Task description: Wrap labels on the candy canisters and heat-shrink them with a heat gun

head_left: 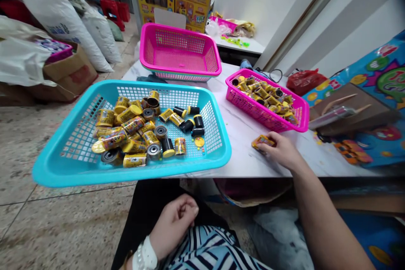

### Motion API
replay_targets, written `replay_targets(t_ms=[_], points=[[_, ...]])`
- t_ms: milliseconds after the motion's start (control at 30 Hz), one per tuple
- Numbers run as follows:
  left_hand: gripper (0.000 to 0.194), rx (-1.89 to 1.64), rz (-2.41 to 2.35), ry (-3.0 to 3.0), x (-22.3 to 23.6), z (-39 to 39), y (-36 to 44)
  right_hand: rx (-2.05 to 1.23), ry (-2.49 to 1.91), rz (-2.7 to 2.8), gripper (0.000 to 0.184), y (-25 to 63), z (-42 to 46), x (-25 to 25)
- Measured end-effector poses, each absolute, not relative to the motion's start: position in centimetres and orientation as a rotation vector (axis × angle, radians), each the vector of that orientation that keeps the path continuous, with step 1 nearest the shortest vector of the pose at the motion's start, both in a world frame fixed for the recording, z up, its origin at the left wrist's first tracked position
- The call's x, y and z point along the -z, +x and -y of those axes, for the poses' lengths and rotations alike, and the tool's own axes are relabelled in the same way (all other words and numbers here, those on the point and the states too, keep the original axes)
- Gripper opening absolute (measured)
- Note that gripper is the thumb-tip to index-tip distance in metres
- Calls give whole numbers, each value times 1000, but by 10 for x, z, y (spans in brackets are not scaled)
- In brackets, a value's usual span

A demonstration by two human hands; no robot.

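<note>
My right hand (278, 149) rests at the white table with its fingers closed around a small orange-and-dark item (260, 141), whose kind is unclear. My left hand (174, 223) lies in my lap, fingers curled in, with nothing visible in them. Left of centre, a turquoise basket (133, 177) contains several small yellow printed canisters (134, 160), some on their sides, and black ones (198, 121). Beyond my right hand, a pink basket (268, 121) is filled with more yellow and dark canisters (262, 92).
An upper pink basket (180, 71) is stacked on another at the table's back. To the right stand a brown carton (351, 112) with pointed tools and a blue printed panel (379, 80). A red plastic bag (303, 81) lies near the wall. White sacks (60, 25) stand left.
</note>
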State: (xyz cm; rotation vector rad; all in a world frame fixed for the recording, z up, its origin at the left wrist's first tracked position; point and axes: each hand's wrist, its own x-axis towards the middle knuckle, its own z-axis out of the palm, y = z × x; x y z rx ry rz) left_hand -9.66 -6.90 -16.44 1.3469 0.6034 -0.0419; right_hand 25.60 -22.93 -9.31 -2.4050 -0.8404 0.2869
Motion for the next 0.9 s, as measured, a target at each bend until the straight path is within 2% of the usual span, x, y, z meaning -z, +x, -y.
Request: replay_targets(t_ms=[133, 233, 367, 500, 567, 633, 800, 900], points=[[25, 19, -511, 1383, 141, 73, -75, -753, -2006, 760, 40, 208, 221, 86], [21, -79, -468, 1512, 126, 76, -57, -896, -1886, 870, 36, 185, 210, 85], [19, -450, -282, 2012, 118, 82, -37, -736, -1954, 993, 37, 179, 200, 91], [26, -633, -191, 2361, 120, 87, -20, -692, -2037, 995, 46, 187, 205, 98], [27, -682, -185, 2492, 121, 88, -11, -676, -2072, 1001, 47, 190, 209, 100], [32, -705, -152, 2618, 121, 87, -2, -596, -2099, 1052, 40, 190, 213, 100], [36, -617, -104, 2739, 127, 82, 15, -80, -2143, 1238, 28, 180, 217, 97], [35, -622, -129, 2734, 133, 80, 16, -48, -2059, 1372, 24, 171, 222, 97]])
